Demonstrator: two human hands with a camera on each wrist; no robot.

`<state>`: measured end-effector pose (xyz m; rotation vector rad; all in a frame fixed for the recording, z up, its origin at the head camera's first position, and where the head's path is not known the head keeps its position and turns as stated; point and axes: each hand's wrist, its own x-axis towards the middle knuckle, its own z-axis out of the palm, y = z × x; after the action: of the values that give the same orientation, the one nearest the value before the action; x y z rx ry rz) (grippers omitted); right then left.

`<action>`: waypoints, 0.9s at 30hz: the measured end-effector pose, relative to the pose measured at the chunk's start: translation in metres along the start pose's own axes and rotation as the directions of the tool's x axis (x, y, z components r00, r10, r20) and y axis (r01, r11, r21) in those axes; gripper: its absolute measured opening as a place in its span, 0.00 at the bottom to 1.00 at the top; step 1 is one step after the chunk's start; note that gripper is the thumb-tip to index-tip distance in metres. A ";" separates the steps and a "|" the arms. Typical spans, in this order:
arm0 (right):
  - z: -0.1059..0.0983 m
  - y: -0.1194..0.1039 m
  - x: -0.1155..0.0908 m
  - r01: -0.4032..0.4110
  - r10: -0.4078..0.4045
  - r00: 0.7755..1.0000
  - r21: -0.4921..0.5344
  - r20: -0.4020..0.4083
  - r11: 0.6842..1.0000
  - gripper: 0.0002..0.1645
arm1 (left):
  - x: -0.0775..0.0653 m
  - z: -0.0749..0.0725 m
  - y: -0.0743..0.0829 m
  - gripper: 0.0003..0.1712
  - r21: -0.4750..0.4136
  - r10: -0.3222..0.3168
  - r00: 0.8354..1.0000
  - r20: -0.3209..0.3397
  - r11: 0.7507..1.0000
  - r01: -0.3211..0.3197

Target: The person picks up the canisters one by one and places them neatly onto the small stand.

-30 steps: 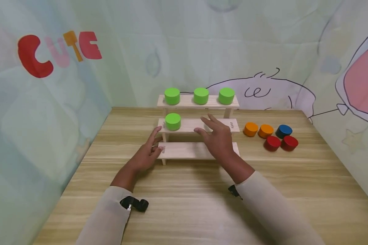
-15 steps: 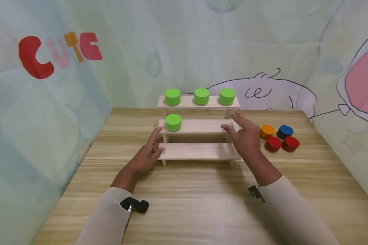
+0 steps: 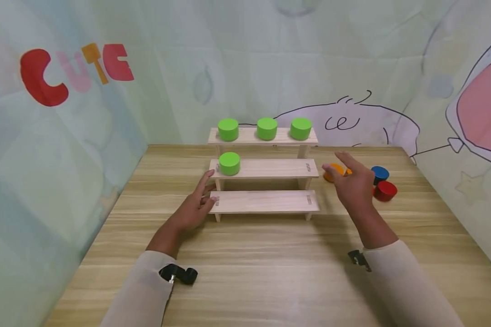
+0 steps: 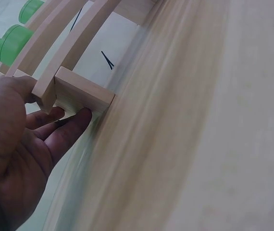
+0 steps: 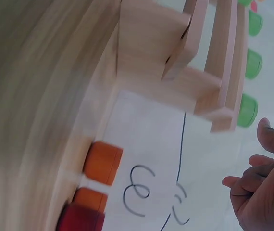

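A three-step wooden display stand [image 3: 266,201] stands on the table. Three green round blocks [image 3: 267,129] sit along its top step, and another green block [image 3: 229,163] is at the left end of the middle step. My left hand [image 3: 190,211] holds the stand's left end, thumb on the lowest board and fingers [image 4: 69,137] against the side support beneath it. My right hand [image 3: 355,188] is empty, thumb and fingers spread, right of the stand. It overlaps the orange [image 3: 331,172] and red round blocks [image 3: 386,191] in the head view; the right wrist view shows it raised above them.
A blue round block [image 3: 380,173] lies behind the red ones, right of the stand. The wood-grain table [image 3: 245,272] is bordered by printed cloth walls [image 3: 180,91] at the back and both sides.
My right hand has moved right, from over the stand's middle step to the coloured blocks, thumb and fingers still apart. My left hand stays at the stand's left end.
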<state>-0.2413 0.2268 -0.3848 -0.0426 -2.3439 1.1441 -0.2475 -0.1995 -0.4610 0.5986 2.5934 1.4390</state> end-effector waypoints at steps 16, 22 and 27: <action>-0.026 0.037 0.010 -0.215 0.215 0.977 -0.046 -0.005 0.976 0.36 | -0.001 0.000 0.002 0.45 -0.020 -0.004 1.000 0.001 1.000 0.004; -0.032 0.047 0.014 -0.299 0.300 0.953 -0.026 0.031 0.954 0.36 | -0.001 0.001 0.000 0.45 -0.004 -0.007 1.000 0.003 1.000 0.007; -0.035 0.055 0.017 -0.349 0.351 0.935 -0.051 0.046 0.936 0.35 | -0.001 0.001 0.001 0.45 -0.004 -0.013 1.000 0.003 1.000 0.013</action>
<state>-0.2508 0.2916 -0.4008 -0.4679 -2.4737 1.2719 -0.2461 -0.1985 -0.4611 0.5824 2.5868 1.4380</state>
